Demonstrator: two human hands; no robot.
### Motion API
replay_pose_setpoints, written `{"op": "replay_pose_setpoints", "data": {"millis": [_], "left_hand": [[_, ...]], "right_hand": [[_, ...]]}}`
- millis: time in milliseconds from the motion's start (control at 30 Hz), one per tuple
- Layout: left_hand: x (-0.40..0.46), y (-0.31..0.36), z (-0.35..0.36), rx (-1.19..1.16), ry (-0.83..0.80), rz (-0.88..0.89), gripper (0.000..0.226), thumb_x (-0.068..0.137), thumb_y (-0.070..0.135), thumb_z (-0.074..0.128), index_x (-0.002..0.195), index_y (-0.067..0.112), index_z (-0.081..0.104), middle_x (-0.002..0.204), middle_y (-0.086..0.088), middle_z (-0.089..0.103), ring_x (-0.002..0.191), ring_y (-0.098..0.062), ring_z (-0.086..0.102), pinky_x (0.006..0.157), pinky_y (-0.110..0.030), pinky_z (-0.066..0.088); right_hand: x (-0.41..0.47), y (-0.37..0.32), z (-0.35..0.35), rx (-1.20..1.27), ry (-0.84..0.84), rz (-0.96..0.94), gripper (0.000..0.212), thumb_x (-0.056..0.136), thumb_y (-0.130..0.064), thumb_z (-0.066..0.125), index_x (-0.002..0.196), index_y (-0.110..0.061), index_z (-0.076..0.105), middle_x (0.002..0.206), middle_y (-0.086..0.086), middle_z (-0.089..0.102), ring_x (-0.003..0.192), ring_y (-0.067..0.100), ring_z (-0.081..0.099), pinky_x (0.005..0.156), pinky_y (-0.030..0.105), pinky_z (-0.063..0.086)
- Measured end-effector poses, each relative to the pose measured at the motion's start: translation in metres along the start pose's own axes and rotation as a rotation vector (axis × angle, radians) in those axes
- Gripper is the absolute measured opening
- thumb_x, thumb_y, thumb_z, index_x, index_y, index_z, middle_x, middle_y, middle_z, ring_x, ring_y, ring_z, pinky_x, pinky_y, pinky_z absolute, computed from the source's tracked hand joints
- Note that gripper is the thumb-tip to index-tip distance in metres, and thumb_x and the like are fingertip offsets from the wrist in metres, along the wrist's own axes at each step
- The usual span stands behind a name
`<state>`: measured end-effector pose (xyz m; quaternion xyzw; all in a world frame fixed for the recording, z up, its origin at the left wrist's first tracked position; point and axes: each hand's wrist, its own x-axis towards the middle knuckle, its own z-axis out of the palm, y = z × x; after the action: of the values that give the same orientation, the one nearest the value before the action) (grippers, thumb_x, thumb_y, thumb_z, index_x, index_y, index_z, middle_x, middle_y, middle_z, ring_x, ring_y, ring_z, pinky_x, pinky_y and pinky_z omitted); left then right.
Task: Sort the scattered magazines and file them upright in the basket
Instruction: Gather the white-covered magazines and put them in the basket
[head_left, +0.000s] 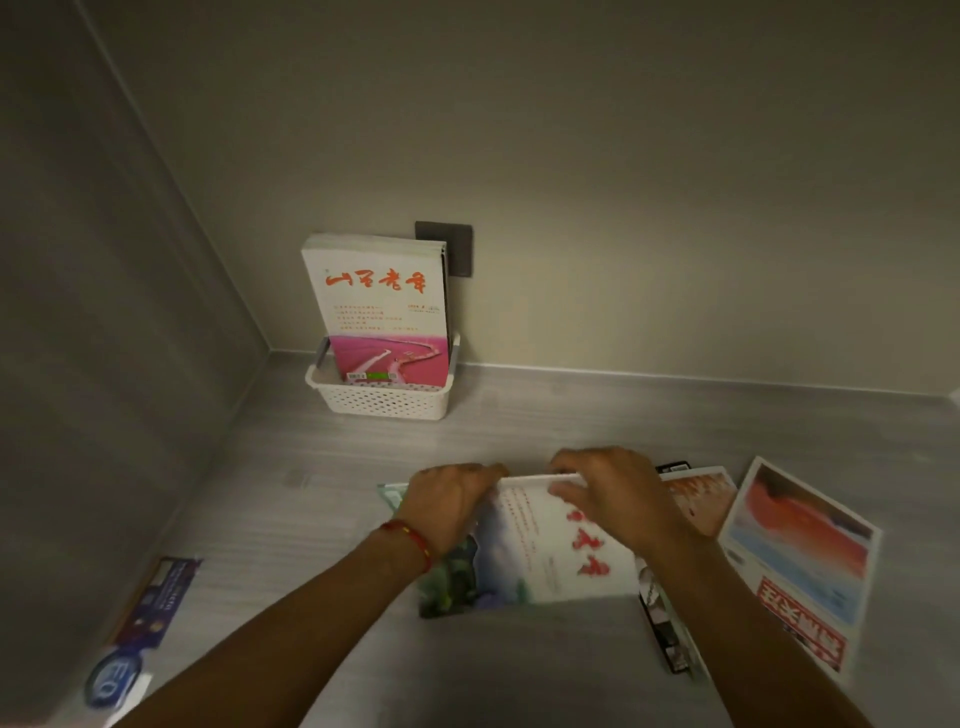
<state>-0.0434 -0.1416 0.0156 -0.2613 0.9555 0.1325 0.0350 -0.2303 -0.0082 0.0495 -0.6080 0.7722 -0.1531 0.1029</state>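
A white perforated basket (382, 400) stands against the back wall with several magazines upright in it; the front one (382, 296) is white with red characters and a pink photo. In the middle of the table lies a white magazine with red characters and a green landscape (540, 556). My left hand (447, 499) grips its far left corner. My right hand (608, 493) holds its far edge, fingers curled over the top. Another magazine's corner (389, 491) shows under my left hand.
A red-and-blue magazine (800, 566) lies at the right, an orange-covered one (701, 499) beside my right hand, and a dark one (670, 639) under my right forearm. A blue leaflet (150, 608) lies at the left. A dark wall plate (457, 249) sits behind the basket.
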Motion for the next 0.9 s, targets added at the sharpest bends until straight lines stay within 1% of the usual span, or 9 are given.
{"op": "replay_pose_setpoints", "data": {"millis": [100, 167, 267, 367, 533, 600, 667, 833, 900], "left_hand": [[-0.014, -0.010, -0.007, -0.444, 0.170, -0.156, 0.016, 0.092, 0.038, 0.055, 0.106, 0.033, 0.058, 0.109, 0.002, 0.071, 0.096, -0.022, 0.069, 0.083, -0.039, 0.060], [-0.017, -0.022, -0.010, -0.661, 0.293, -0.275, 0.012, 0.098, 0.031, 0.050, 0.103, 0.029, 0.060, 0.112, -0.002, 0.070, 0.100, -0.025, 0.068, 0.082, -0.042, 0.062], [-0.020, -0.042, -0.016, -0.962, 0.377, -0.400, 0.016, 0.099, 0.018, 0.052, 0.111, 0.021, 0.061, 0.115, 0.000, 0.069, 0.103, -0.026, 0.068, 0.071, -0.031, 0.064], [-0.027, -0.062, -0.022, -1.220, 0.351, -0.418, 0.021, 0.099, 0.016, 0.053, 0.118, 0.018, 0.063, 0.115, -0.001, 0.072, 0.101, -0.029, 0.069, 0.074, -0.036, 0.064], [-0.040, -0.100, -0.034, -1.357, 0.343, -0.392, 0.026, 0.100, 0.021, 0.053, 0.126, 0.018, 0.057, 0.122, -0.004, 0.069, 0.107, -0.028, 0.068, 0.078, -0.036, 0.063], [-0.041, -0.117, -0.043, -1.362, 0.366, -0.397, 0.024, 0.102, 0.026, 0.049, 0.123, 0.018, 0.054, 0.124, -0.002, 0.068, 0.107, -0.025, 0.069, 0.082, -0.039, 0.062], [-0.039, -0.137, -0.054, -1.355, 0.384, -0.404, 0.023, 0.103, 0.030, 0.046, 0.121, 0.019, 0.055, 0.123, 0.000, 0.068, 0.105, -0.023, 0.069, 0.080, -0.039, 0.063], [-0.017, -0.187, -0.094, -1.106, 0.540, -0.385, 0.018, 0.099, 0.021, 0.055, 0.101, 0.007, 0.065, 0.115, -0.006, 0.070, 0.104, -0.026, 0.068, 0.082, -0.043, 0.061], [-0.001, -0.209, -0.114, -0.950, 0.623, -0.372, 0.021, 0.096, 0.020, 0.059, 0.091, 0.001, 0.067, 0.104, -0.005, 0.072, 0.096, -0.023, 0.070, 0.075, -0.035, 0.062]], "right_hand": [[-0.002, 0.011, 0.001, 0.288, 0.436, 0.173, 0.034, 0.091, -0.033, 0.067, 0.123, -0.030, 0.059, 0.108, -0.017, 0.061, 0.088, 0.004, 0.060, 0.076, 0.022, 0.046], [-0.005, 0.016, 0.006, 0.543, 0.567, 0.433, 0.046, 0.092, -0.035, 0.065, 0.134, -0.026, 0.048, 0.127, -0.007, 0.058, 0.104, 0.013, 0.060, 0.080, 0.025, 0.047], [0.003, 0.010, 0.020, 0.809, 0.271, 0.779, 0.050, 0.095, -0.050, 0.052, 0.138, -0.025, 0.044, 0.139, 0.006, 0.053, 0.118, 0.027, 0.058, 0.090, 0.038, 0.048], [0.016, -0.015, 0.035, 1.213, 0.045, 0.649, 0.030, 0.101, -0.040, 0.047, 0.123, -0.023, 0.058, 0.124, 0.010, 0.067, 0.101, 0.024, 0.070, 0.082, 0.041, 0.058], [0.051, -0.045, 0.046, 0.713, 0.194, 0.334, 0.018, 0.102, -0.022, 0.048, 0.109, -0.014, 0.062, 0.108, 0.004, 0.070, 0.095, 0.017, 0.067, 0.076, 0.029, 0.055], [0.070, -0.056, 0.042, 0.642, 0.222, 0.257, 0.011, 0.100, -0.018, 0.052, 0.101, -0.015, 0.063, 0.102, -0.001, 0.071, 0.088, 0.011, 0.067, 0.067, 0.015, 0.051], [0.090, -0.067, 0.036, 0.564, 0.246, 0.229, 0.010, 0.098, -0.018, 0.056, 0.099, -0.016, 0.065, 0.099, -0.002, 0.072, 0.084, 0.009, 0.067, 0.065, 0.016, 0.053], [0.142, -0.095, 0.005, 0.334, 0.394, 0.180, 0.011, 0.093, -0.020, 0.063, 0.087, -0.013, 0.070, 0.090, 0.004, 0.076, 0.070, 0.013, 0.066, 0.053, 0.003, 0.041], [0.165, -0.105, -0.011, 0.288, 0.463, 0.148, 0.011, 0.091, -0.018, 0.065, 0.089, -0.010, 0.073, 0.089, 0.006, 0.076, 0.067, 0.012, 0.063, 0.054, -0.001, 0.039]]}}
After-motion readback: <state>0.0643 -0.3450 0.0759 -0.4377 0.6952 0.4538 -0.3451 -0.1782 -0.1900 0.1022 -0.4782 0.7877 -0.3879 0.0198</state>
